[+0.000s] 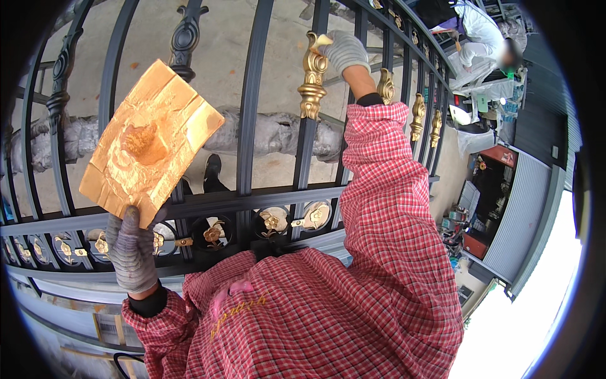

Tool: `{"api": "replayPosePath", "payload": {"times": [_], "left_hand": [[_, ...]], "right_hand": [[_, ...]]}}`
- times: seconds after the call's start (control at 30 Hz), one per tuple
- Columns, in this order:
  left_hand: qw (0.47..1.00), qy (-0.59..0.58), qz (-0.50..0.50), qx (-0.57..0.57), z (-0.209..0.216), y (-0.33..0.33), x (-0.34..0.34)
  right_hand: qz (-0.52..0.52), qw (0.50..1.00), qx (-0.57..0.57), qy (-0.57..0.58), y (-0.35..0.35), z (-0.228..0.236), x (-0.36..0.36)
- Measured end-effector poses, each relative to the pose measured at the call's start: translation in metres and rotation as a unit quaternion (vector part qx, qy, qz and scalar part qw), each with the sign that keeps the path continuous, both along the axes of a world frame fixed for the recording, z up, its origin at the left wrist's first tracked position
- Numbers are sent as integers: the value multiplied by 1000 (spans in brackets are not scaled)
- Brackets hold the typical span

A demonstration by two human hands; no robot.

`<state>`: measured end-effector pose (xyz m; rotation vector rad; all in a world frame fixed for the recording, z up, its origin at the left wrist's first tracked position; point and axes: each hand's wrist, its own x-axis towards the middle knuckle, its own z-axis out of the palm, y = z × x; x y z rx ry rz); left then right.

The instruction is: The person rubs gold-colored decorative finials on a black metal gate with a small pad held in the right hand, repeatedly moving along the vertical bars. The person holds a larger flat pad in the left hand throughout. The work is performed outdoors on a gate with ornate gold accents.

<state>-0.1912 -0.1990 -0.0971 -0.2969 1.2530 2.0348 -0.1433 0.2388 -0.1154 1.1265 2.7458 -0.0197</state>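
Observation:
My left hand, in a grey-striped knit glove, grips the lower edge of a cardboard piece smeared with gold paint. A thick puddle of the paint sits at the cardboard's middle. My right hand, gloved alike, pinches a small pale yellow sponge against the top of a gold ornament on a bar of the dark metal fence. Part of the sponge is hidden by the fingers. To the left, another ornament is dark grey all over.
Gold ornaments dot the bars on the right. Along the lower rail run rings with gold flowers. Behind the bars lies a plastic-wrapped bundle on concrete. A person in pale clothes is at upper right, near cluttered goods.

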Motion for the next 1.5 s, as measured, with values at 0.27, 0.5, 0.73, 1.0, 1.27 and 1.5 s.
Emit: {"api": "replayPosePath", "payload": {"times": [0.27,0.5,0.73,1.0,1.27,1.5], "left_hand": [[1000,-1,-15,1,4,2,1],[998,5,-52,-31,12,4,4],[997,21,-70,-32,15,18,7],[995,30,-77,-46,20,23,16],[991,43,-109,-62,31,34,23],[991,44,-110,-57,41,50,32]], "right_hand": [[-76,987,-87,114,-9,-3,77],[94,995,15,29,-71,8,56],[149,979,90,-111,-109,-23,30],[-35,957,-52,284,-47,-28,107],[-134,929,-180,294,-44,-55,95],[-213,902,-201,316,-31,-48,71]]}}
